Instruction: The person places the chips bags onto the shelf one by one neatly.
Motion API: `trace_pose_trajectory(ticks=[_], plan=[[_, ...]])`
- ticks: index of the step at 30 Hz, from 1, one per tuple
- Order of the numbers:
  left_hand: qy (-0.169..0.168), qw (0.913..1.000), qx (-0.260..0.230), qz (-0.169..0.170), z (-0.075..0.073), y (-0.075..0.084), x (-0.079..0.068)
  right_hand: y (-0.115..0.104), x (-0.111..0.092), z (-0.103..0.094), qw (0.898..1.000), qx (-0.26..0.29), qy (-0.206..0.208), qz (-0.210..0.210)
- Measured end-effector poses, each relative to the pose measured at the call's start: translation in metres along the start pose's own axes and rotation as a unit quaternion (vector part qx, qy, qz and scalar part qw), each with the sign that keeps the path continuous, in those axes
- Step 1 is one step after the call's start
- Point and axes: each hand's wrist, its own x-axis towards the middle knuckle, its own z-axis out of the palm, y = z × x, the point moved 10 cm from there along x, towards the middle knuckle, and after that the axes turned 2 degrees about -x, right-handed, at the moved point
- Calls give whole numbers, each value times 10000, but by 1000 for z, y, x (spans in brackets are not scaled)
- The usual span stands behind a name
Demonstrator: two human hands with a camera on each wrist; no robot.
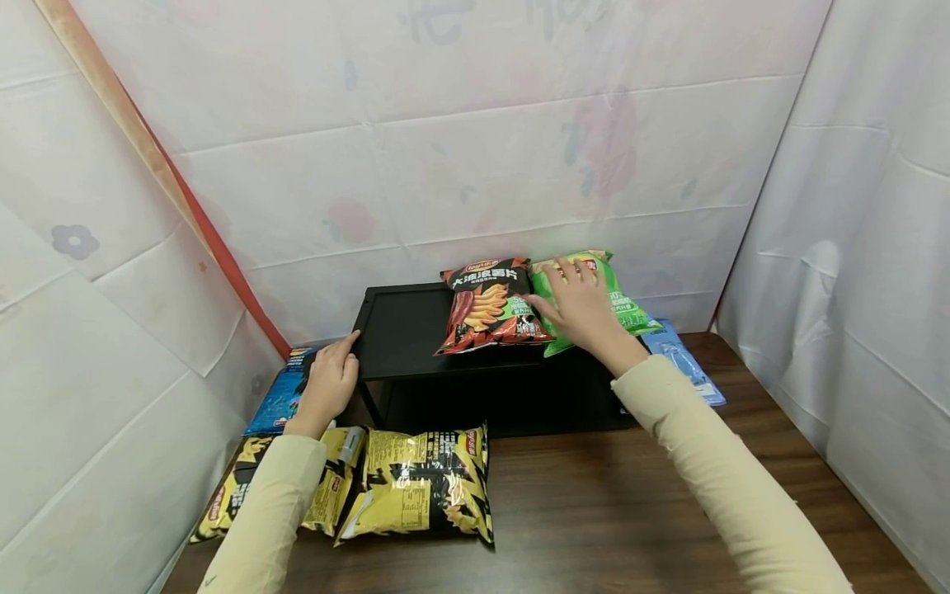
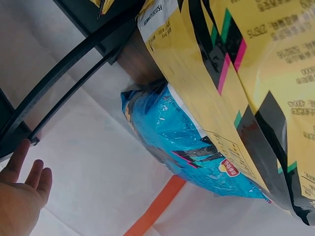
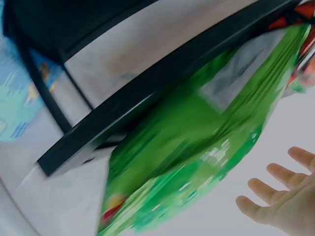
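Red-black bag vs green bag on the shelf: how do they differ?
Colour: the red-black bag is mostly red and black; the green bag is mostly green.
Place: in the head view, the red-black bag lies left of the green bag.
Visibility: the right hand hides part of the green bag's front; the red-black bag's front is mostly visible.
Shared: both lie on the black shelf.

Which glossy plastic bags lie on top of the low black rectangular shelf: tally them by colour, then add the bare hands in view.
Red-and-black glossy plastic bag: 1
Green glossy plastic bag: 1
Bare hands, left hand and right hand: 2
Total: 4
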Motion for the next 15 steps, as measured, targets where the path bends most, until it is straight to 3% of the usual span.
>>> trace_pose_trajectory(ticks=[7, 15], plan=[[45, 10000, 59, -6, -1, 1, 0, 47, -10, -18, 9982, 136, 350, 475], [53, 10000, 48, -11, 1, -1, 0, 100, -27, -14, 9945, 268, 366, 947]])
